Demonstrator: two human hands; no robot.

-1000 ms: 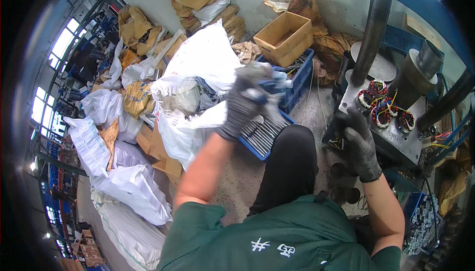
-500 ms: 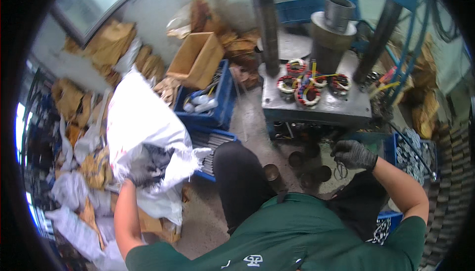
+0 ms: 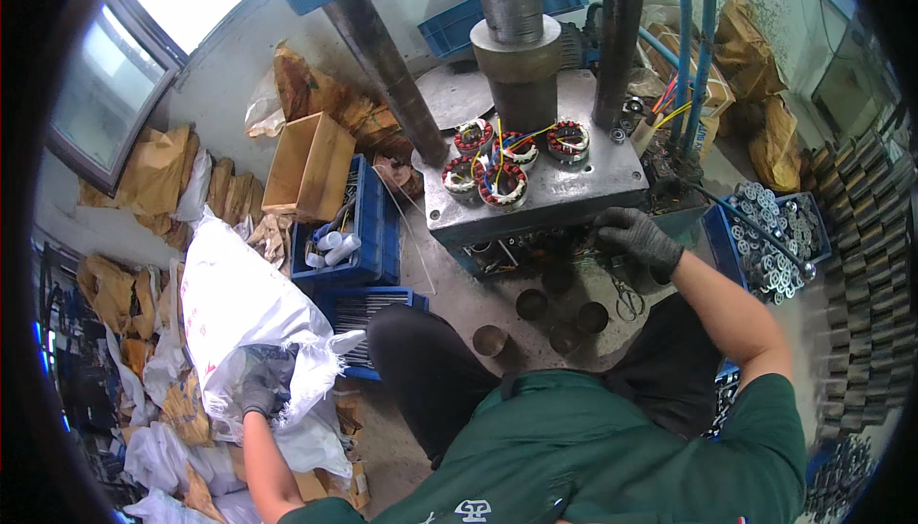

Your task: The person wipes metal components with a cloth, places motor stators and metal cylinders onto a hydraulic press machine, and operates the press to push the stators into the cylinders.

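In the head view, the left hand [image 3: 257, 393], in a dark grey glove, reaches into the mouth of a white woven sack [image 3: 239, 287]. The sack leans at the person's left, its frayed rim around the hand; the fingers are hidden among greyish contents, so I cannot tell whether they grip anything. The right hand [image 3: 639, 238], gloved alike, is at the front edge of a steel press plate [image 3: 593, 197], fingers bent; whether they close on something cannot be told.

On the plate sit 5 wound stators [image 3: 502, 185], grouped close together, with red and white windings and yellow and blue leads. Behind them stands a thick metal cylinder [image 3: 517, 60] with a narrower steel tube [image 3: 510, 10] on top, between 2 dark steel columns [image 3: 387, 75].

Between the sack and the press, a wooden box [image 3: 311, 168] rests tilted on a blue crate [image 3: 381, 237] that also holds white bottles [image 3: 340, 250]. Just in front of it is a blue tray [image 3: 360, 373] of metal rods [image 3: 368, 309]. Dark metal cups [image 3: 490, 340] stand on the floor [image 3: 435, 318] below the press, near scissors [image 3: 628, 301]. Farther right, a blue bin [image 3: 724, 245] holds pale metal parts [image 3: 770, 237].
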